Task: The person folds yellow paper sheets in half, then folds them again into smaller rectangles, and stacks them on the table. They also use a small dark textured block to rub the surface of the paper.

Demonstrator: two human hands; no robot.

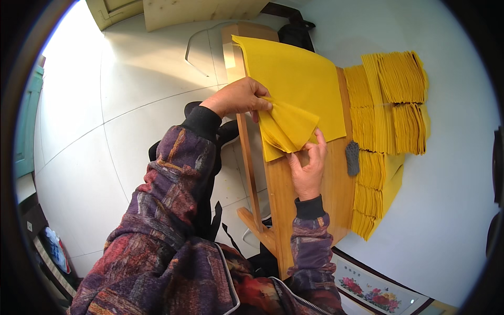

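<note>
A stack of large yellow paper sheets (299,68) lies on a wooden bench, its left part overhanging the edge. On top, a thick folded wad of yellow sheets (287,123) spreads out like a fan. My left hand (242,98) pinches the narrow upper-left end of the wad between thumb and fingers. At its wide lower-right end is my right hand (308,170), thumb at the lower edge and fingers bent round the corner. Part of the left fingers is hidden behind the paper.
Several piles of folded yellow paper (401,79) line the bench's right side. A dark grey oval object (353,158) lies beside them on the wooden bench (310,220). A floral picture (375,289) is at the lower right. Pale floor tiles (136,89) extend to the left.
</note>
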